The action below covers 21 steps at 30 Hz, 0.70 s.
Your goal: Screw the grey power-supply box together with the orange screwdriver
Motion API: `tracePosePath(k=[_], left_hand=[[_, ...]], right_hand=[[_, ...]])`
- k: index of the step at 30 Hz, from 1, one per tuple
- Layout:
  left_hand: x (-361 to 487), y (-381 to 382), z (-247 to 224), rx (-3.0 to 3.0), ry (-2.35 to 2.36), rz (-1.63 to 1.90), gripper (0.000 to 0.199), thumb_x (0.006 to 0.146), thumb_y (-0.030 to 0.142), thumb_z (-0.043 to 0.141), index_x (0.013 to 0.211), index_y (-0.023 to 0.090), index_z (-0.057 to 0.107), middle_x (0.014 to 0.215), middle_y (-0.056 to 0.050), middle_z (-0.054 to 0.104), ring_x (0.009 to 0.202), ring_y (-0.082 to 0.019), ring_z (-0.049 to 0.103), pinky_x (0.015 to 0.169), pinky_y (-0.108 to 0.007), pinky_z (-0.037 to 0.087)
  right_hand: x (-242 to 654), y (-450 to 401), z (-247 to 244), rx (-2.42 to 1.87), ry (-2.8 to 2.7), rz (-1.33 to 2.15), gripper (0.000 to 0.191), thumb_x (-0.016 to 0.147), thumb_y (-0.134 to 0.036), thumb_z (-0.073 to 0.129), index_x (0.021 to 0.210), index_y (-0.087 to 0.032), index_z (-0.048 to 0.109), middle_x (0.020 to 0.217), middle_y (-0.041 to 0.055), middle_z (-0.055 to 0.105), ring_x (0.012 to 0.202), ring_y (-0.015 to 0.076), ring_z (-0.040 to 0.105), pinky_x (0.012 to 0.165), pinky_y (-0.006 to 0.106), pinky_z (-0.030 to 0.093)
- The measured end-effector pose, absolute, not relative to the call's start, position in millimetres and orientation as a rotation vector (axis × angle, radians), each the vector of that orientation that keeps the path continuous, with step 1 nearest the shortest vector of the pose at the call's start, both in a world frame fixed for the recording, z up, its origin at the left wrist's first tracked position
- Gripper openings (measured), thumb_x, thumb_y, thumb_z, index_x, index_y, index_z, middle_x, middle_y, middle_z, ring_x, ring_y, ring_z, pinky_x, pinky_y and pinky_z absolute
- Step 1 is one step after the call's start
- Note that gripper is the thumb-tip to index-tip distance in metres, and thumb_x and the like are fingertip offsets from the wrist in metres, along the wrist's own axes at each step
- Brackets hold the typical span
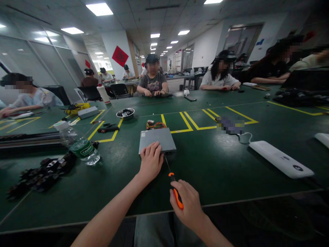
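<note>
A grey metal box point(157, 136), with colored wires point(155, 126) bunched at its far side, lies on the green table in front of me. My left hand point(151, 159) rests on its near left part, fingers over the top and near edge. My right hand point(186, 202) is closed round the orange and black handle of a screwdriver point(177, 197). The screwdriver's shaft points up and left, and its tip meets the near face of the box, just right of my left hand. The exact spot under the tip is too small to make out.
Left on the green table point(123, 178) are a water bottle point(83, 147), black parts point(43, 175), a metal bowl point(125, 113) and a dark tool point(109, 129). To the right lie a white device point(280, 158) and a cabled phone-like object point(230, 125). People sit across and beside.
</note>
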State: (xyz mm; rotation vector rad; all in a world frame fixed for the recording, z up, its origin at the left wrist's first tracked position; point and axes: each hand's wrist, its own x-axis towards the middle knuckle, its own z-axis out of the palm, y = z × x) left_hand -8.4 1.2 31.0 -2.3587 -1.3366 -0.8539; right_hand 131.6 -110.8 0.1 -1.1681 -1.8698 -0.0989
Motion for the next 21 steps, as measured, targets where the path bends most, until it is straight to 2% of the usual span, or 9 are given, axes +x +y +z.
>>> tracePosePath(k=[6,11,16,21], left_hand=[[-8.1,1.3,30.2,-2.367,-1.348,-0.913,0.028,0.086,0.022,0.045,0.113,0.019,0.050,0.128,-0.011,0.052,0.117,-0.025,0.045,0.090,-0.042,0.030],[-9.0,0.6,31.0,-2.383,-1.365,-0.932,0.028,0.087,0.022,0.045,0.114,0.020,0.049,0.128,-0.010,0.052,0.118,-0.024,0.045,0.091,-0.041,0.029],[-8.6,0.8,29.6,-2.371,-1.395,-0.931,0.027,0.087,0.023,0.045,0.113,0.020,0.050,0.128,-0.009,0.052,0.118,-0.022,0.045,0.091,-0.040,0.030],[-8.5,1.5,27.2,-2.355,-1.367,-0.965,0.028,0.086,0.023,0.047,0.113,0.020,0.051,0.124,-0.010,0.055,0.117,-0.024,0.047,0.091,-0.040,0.031]], right_hand=[[138.9,-110.4,1.7,-1.190,-1.988,-0.151,0.021,0.077,-0.011,0.048,0.093,-0.018,0.059,0.070,0.0047,0.054,0.062,0.0167,0.050,0.055,0.030,0.043],[143.5,-111.5,10.5,-1.145,-1.939,0.026,0.021,0.081,-0.024,0.051,0.101,-0.018,0.055,0.077,0.0059,0.059,0.068,0.0187,0.055,0.058,0.033,0.047],[140.2,-109.1,2.9,-1.133,-1.856,0.062,0.030,0.082,-0.017,0.045,0.112,-0.015,0.047,0.087,0.0084,0.063,0.074,0.0184,0.060,0.065,0.033,0.051],[135.3,-108.0,-2.5,-1.132,-1.880,-0.044,0.024,0.080,-0.017,0.048,0.104,-0.016,0.049,0.080,0.0067,0.062,0.070,0.0191,0.060,0.063,0.035,0.052]])
